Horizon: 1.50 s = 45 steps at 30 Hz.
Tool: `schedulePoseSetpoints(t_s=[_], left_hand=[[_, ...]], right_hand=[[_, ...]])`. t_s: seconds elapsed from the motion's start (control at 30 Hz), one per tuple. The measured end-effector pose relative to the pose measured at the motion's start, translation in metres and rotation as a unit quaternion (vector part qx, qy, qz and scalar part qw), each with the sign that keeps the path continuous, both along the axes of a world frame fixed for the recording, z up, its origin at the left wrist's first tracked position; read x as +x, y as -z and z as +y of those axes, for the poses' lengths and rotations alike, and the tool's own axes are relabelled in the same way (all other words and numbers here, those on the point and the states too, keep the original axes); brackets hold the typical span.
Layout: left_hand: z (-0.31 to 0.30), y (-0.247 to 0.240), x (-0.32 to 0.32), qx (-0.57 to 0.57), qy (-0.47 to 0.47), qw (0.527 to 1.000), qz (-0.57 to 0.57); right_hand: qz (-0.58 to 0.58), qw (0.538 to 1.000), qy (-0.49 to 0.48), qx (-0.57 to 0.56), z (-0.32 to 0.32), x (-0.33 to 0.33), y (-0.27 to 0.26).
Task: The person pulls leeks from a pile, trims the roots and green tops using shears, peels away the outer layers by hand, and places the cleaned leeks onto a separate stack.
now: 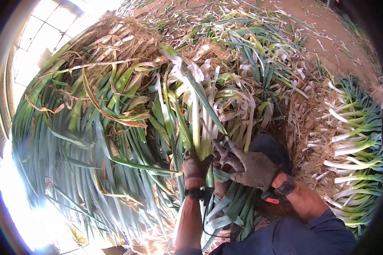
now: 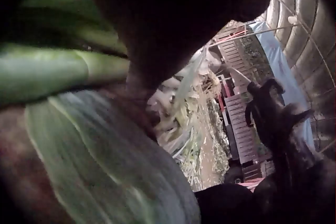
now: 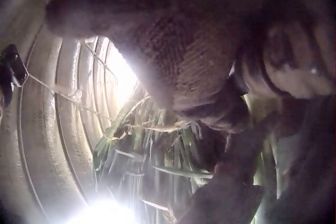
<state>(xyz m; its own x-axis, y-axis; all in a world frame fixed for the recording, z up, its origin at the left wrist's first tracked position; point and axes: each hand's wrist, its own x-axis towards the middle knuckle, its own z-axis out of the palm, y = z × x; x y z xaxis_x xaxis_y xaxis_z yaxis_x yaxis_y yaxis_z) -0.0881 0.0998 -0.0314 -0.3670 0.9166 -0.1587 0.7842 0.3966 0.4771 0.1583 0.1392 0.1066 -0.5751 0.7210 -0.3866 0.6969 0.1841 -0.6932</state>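
I see two hands: left hand (image 1: 194,169) clenched round the leeks (image 1: 201,125), right hand (image 1: 253,168) pinching them just beside. Only the left wrist view shows crates (image 2: 239,127) beyond.

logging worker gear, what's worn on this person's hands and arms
The left hand is gloved in worn reddish-brown knit, the right hand in grey-brown. There is a black left strap and right strap, the latter with a red tab. A dark blue sleeve covers the right arm.
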Motion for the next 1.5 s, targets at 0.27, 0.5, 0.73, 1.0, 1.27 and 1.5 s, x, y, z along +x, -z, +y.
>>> schedulePoseSetpoints(t_s=[0.27,0.5,0.73,1.0,1.27,1.5], left_hand=[[0.03,0.011,0.024,-0.091,-0.05,0.99,0.096],[0.038,0.015,0.021,-0.063,-0.048,0.996,0.043],[0.037,0.008,-0.028,-0.068,0.019,0.997,-0.004],[0.02,0.001,-0.04,-0.023,0.007,0.936,-0.352],[0.015,0.038,-0.07,-0.013,0.026,0.906,-0.423],[-0.022,0.014,-0.111,0.017,0.046,0.913,-0.405]], right_hand=[[0.07,0.994,0.081,0.036,-0.006,0.025,0.015],[-0.007,0.999,0.04,-0.009,-0.008,0.025,-0.007],[-0.001,0.977,0.188,0.103,-0.015,0.092,-0.006],[-0.35,0.907,0.16,0.173,-0.029,0.174,0.031],[0.024,0.986,0.092,0.136,0.048,0.014,0.043],[-0.04,0.993,0.111,0.006,0.082,-0.082,0.152]])
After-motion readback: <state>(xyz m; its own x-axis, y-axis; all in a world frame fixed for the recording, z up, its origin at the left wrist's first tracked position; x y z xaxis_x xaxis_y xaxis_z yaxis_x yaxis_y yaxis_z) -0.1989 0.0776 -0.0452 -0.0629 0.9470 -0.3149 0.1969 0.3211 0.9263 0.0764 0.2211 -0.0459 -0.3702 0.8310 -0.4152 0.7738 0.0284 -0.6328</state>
